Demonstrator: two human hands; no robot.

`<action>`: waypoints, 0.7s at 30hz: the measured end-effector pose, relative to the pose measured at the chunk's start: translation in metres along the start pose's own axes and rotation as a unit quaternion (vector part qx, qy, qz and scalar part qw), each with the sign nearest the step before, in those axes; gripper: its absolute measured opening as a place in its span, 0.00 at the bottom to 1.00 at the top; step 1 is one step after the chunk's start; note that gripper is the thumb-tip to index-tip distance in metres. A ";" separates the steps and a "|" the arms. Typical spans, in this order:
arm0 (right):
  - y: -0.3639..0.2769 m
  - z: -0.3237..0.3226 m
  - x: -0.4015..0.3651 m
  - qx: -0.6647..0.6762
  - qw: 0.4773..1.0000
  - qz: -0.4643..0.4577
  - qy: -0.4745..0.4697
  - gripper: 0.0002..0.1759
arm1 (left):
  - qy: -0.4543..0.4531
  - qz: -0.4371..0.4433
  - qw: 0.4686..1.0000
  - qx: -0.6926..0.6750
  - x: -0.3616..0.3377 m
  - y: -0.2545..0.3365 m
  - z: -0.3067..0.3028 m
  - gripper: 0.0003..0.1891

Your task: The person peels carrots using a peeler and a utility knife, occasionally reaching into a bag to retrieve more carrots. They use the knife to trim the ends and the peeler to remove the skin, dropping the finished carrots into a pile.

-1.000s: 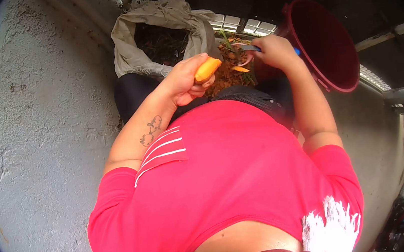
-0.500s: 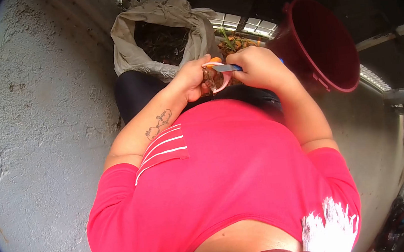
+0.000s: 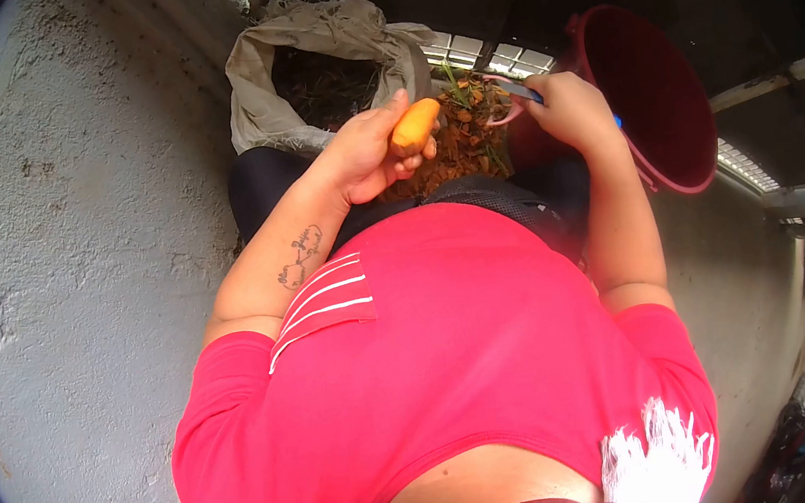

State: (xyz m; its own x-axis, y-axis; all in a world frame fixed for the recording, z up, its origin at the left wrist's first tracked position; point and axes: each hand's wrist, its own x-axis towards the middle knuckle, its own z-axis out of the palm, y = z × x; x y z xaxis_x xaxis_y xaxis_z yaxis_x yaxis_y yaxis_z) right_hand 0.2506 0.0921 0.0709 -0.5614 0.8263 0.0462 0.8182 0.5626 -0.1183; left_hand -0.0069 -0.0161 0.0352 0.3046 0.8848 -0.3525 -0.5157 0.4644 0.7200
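An orange vegetable [image 3: 416, 128] sits in our left hand [image 3: 372, 154], gripped between thumb and curled fingers, its rounded upper end exposed and its lower end darker. We hold it above a heap of scraps [image 3: 472, 147], where orange peelings lie mixed with green leaves.

Across the heap, our right hand [image 3: 573, 113] closes in a narrow grip around a knife [image 3: 519, 91], the blade angled back toward the vegetable but well apart from it. A bit of the blue handle shows past the far side of the fist. A curved pink tool [image 3: 507, 117] juts out just beside the blade at the same fingers; we cannot tell how it is held.

Beyond the left hand, a pale sack [image 3: 334, 21] with a frayed edge stands open, dark plant matter inside. To the right, a dark red bucket [image 3: 649, 90] leans with its mouth turned toward us, near the right forearm. A sunlit grille [image 3: 468, 48] runs behind the heap, between sack and bucket.

Our dark-clad legs frame the scraps. Nearer, a bright pink shirt [image 3: 473, 333] carries a striped pocket [image 3: 329, 306], and white fringe [image 3: 658, 466] hangs at one shoulder. A rough grey wall [image 3: 86, 290] rises at left.
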 end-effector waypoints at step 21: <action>-0.011 0.003 0.013 -0.016 0.993 -0.120 -0.003 0.08 | -0.064 -0.092 0.992 -0.060 0.008 -0.017 -0.017 0.21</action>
State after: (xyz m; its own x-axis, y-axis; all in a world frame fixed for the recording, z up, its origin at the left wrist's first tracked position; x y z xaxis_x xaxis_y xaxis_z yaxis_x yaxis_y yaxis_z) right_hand 0.2342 0.0964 0.0694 -0.7406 0.6689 0.0643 0.6649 0.7433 -0.0739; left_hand -0.0091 -0.0165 0.0098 0.4979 0.7764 -0.3864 -0.5318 0.6253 0.5711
